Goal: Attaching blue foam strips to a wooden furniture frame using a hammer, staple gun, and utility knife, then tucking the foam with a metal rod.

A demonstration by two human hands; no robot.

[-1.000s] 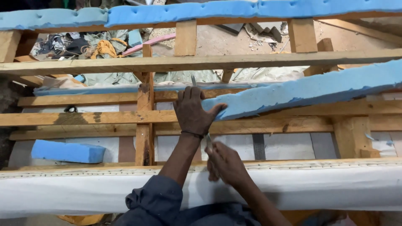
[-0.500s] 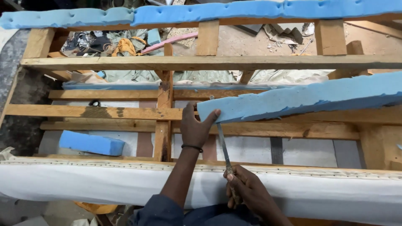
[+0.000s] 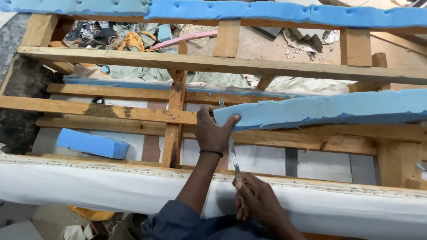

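Foam strip [image 3: 329, 111] lies across the wooden frame [image 3: 133, 113], right of centre. Left hand [image 3: 213, 131] has its grip clenched on the strip's left end. Right hand [image 3: 258, 202], near, grasps a thin blade [image 3: 231, 149] pointing far, toward the foam end. Small foam block [image 3: 91, 143] sits left.

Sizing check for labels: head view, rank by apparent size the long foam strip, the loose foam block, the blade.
1. long foam strip, held at its end by the left hand
2. loose foam block
3. blade, in the right hand, thinnest by far
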